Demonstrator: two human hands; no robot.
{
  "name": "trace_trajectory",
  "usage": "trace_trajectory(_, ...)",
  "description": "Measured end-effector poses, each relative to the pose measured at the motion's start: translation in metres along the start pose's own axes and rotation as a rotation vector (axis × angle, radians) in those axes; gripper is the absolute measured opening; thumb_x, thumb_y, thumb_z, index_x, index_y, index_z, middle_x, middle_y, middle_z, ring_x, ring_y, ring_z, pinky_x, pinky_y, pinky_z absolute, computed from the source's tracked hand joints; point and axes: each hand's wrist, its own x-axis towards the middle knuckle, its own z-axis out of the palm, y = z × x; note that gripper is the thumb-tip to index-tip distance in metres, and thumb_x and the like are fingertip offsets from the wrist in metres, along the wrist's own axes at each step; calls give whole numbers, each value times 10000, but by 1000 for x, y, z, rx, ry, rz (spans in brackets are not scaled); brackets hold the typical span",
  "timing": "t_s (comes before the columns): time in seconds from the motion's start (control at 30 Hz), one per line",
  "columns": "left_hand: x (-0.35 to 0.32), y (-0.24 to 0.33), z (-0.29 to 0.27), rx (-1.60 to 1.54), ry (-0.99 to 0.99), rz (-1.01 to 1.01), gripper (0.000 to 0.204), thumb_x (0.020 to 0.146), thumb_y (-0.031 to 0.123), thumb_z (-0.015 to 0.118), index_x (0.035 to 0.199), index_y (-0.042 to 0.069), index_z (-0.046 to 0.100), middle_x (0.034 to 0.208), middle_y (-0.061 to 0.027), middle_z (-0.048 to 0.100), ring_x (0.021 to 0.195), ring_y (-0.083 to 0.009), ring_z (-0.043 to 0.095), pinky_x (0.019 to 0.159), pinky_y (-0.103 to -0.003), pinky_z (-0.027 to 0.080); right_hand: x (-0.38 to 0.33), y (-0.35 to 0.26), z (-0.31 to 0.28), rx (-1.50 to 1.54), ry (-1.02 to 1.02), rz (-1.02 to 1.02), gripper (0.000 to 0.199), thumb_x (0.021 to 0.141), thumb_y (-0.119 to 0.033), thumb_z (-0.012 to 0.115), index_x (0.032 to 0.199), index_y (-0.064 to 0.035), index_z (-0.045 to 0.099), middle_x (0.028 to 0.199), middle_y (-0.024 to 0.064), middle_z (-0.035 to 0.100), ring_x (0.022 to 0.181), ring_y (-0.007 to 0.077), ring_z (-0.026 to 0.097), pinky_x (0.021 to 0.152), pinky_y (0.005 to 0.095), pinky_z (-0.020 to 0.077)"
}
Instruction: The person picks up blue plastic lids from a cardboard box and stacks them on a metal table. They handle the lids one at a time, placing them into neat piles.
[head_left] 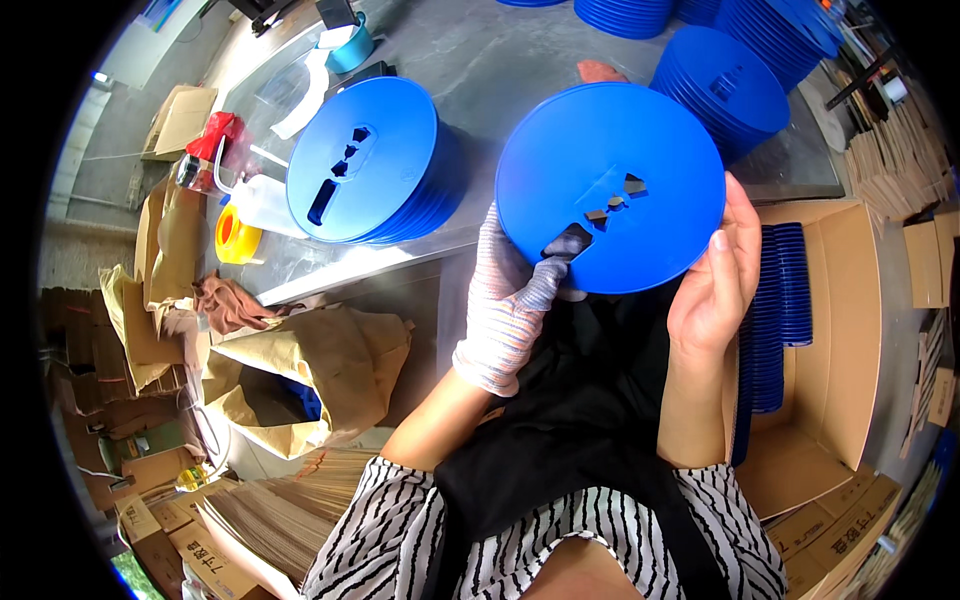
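At far left a yellow tape roll (236, 236) and a paper bag (300, 375) sit beside the bench (500, 70). A stack of discs (372, 160) lies on the bench. The gloved left hand (510, 310) has a finger hooked through the slot of a blue disc (610, 195), held up over the lap; that grip is closed on its lower edge. The bare right hand (712, 285) pinches the disc's right rim, fingers curled shut. At right a box (835, 330) holds more discs on edge. The rim pinch looks light; I judge the disc could tip or slip if either hand loosens.
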Motion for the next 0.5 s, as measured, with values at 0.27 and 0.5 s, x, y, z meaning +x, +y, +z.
trace_trajectory(0.27,-6,6,-8,-45,-23,-4,544,954,97,543,1427,16,288,1125,-122,578,903,-160,630,624,-263,572,10,4,-38,239,115,153,420,972,-247,423,1296,7,506,1029,103,676,910,196,655,800,323,517)
trace_trajectory(0.5,-9,11,-7,-77,7,31,489,995,165,489,1420,10,303,943,-88,614,799,-130,620,615,-255,560,-1,7,-14,20,-115,16,648,1013,-470,307,1469,-11,276,1497,169,317,1373,291,328,1134,444,267)
